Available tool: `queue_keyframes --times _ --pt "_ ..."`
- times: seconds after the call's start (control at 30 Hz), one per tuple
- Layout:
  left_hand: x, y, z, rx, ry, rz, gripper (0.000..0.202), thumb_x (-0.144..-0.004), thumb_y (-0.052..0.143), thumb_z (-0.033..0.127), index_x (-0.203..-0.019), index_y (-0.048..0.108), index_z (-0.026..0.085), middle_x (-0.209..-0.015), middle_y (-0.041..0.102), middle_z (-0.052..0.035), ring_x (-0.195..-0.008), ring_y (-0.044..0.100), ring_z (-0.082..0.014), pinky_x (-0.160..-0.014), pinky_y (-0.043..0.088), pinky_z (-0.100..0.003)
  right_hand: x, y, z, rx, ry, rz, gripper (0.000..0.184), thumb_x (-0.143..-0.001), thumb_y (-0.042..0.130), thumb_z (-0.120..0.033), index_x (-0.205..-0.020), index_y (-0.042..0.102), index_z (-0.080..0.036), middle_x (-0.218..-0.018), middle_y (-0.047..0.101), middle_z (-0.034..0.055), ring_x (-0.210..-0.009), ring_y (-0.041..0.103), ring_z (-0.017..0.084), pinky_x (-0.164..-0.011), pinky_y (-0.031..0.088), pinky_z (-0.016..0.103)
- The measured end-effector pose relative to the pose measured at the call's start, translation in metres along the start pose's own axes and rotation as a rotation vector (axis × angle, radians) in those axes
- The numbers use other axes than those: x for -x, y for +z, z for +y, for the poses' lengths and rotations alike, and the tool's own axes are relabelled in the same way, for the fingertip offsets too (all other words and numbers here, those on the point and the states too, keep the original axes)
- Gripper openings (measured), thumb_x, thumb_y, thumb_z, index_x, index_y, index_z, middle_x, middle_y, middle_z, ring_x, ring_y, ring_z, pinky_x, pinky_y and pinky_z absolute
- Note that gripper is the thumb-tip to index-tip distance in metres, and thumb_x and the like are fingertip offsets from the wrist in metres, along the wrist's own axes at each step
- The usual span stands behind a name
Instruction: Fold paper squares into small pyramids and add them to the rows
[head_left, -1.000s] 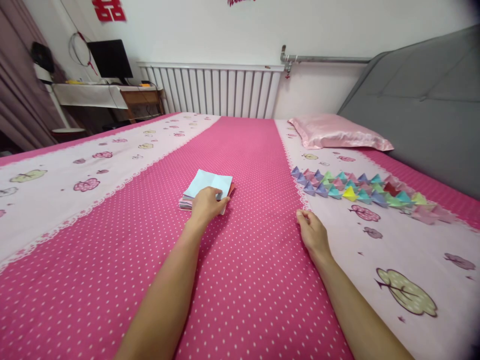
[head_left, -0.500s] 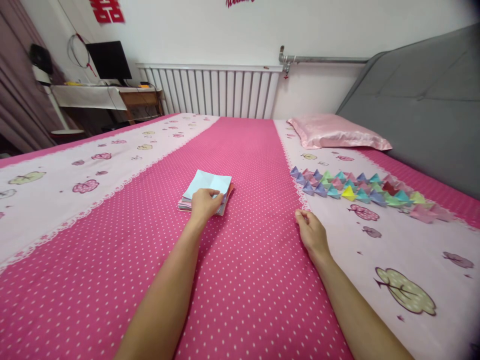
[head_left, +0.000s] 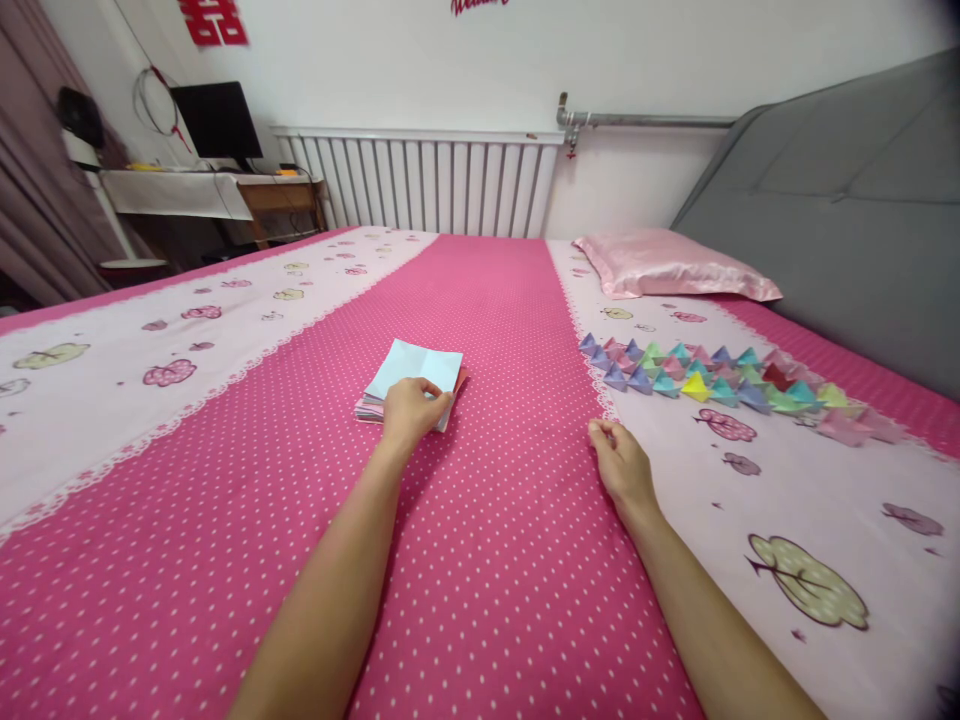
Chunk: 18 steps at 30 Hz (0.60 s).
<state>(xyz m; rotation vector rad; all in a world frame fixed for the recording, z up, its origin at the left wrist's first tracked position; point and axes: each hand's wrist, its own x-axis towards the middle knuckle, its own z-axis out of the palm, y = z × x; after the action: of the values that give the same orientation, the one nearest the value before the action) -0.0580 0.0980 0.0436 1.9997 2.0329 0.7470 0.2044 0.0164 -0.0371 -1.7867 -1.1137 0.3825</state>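
A small stack of coloured paper squares (head_left: 417,372), a light blue creased sheet on top, lies on the pink dotted bedspread (head_left: 480,520). My left hand (head_left: 409,408) rests on the stack's near edge, its fingers curled over the top sheet's corner. My right hand (head_left: 619,464) lies on the bedspread to the right, fingers loosely curled, with nothing visible in it. Beyond my right hand, several folded paper shapes (head_left: 697,375) in many colours lie in rows on the pale strip of the bedspread.
A pink satin pillow (head_left: 667,268) lies at the bed's head beside a grey padded headboard (head_left: 847,210). A white radiator (head_left: 427,180) runs along the far wall. At the far left stands a desk (head_left: 202,190) with a dark monitor.
My left hand's fingers have curled in a little on the top sheet's near corner. My right hand has stayed where it was.
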Motion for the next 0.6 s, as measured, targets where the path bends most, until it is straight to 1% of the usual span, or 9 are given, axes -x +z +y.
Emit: queue_keyframes --times 0.07,0.13,0.23,0.37,0.47,0.6 --pt "0.0001 -0.0001 0.0003 -0.012 0.007 -0.017 0.033 -0.066 0.056 0.047 -0.074 0.071 0.019 -0.075 0.069 -0.0086 -0.076 0.061 -0.0225 -0.068 0.043 -0.028 0.0001 0.0000 0.0000 0.001 0.000 -0.001 0.046 -0.075 0.043 -0.052 -0.096 0.062 -0.016 -0.098 0.064 0.0106 -0.085 0.057 0.022 -0.083 0.040 0.036" --pt "0.0005 0.0002 0.0008 -0.025 0.008 -0.023 0.035 -0.064 0.058 0.050 -0.074 0.070 0.019 -0.077 0.069 -0.0087 -0.077 0.061 -0.0227 -0.068 0.043 -0.028 0.0002 0.0001 -0.0003 0.001 -0.001 -0.001 0.046 -0.076 0.043 -0.052 -0.097 0.062 -0.016 -0.098 0.063 0.0109 -0.085 0.057 0.022 -0.083 0.040 0.036" --pt "0.0018 0.0017 0.0020 -0.057 -0.001 -0.022 0.033 -0.063 0.060 0.048 -0.077 0.069 0.018 -0.083 0.069 -0.0087 -0.079 0.061 -0.0224 -0.068 0.043 -0.028 0.0001 0.0000 -0.0009 0.005 -0.001 -0.003 0.046 -0.076 0.043 -0.052 -0.097 0.062 -0.016 -0.099 0.063 0.0111 -0.086 0.057 0.023 -0.084 0.040 0.037" --pt "0.0028 0.0036 0.0033 -0.076 -0.010 -0.009 0.029 -0.065 0.060 0.043 -0.078 0.068 0.018 -0.089 0.068 -0.0091 -0.083 0.061 -0.0222 -0.071 0.044 -0.028 -0.0002 -0.0009 -0.0014 0.007 0.002 -0.006 0.046 -0.076 0.043 -0.051 -0.097 0.062 -0.016 -0.098 0.063 0.0109 -0.085 0.057 0.023 -0.084 0.040 0.037" --pt "0.0025 0.0041 0.0032 -0.058 -0.012 -0.003 0.028 -0.066 0.059 0.041 -0.077 0.069 0.018 -0.088 0.068 -0.0098 -0.083 0.061 -0.0232 -0.071 0.044 -0.029 -0.0002 -0.0016 -0.0016 0.009 0.001 -0.009 0.046 -0.076 0.042 -0.052 -0.097 0.062 -0.016 -0.099 0.063 0.0111 -0.086 0.057 0.023 -0.084 0.040 0.037" --pt "0.0016 0.0042 0.0022 -0.012 -0.030 0.001 0.025 -0.066 0.057 0.038 -0.077 0.069 0.019 -0.084 0.069 -0.0081 -0.081 0.061 -0.0225 -0.071 0.044 -0.029 0.0003 -0.0015 -0.0025 0.006 0.005 -0.014 0.046 -0.076 0.043 -0.051 -0.097 0.062 -0.015 -0.101 0.063 0.0114 -0.087 0.057 0.022 -0.085 0.040 0.036"
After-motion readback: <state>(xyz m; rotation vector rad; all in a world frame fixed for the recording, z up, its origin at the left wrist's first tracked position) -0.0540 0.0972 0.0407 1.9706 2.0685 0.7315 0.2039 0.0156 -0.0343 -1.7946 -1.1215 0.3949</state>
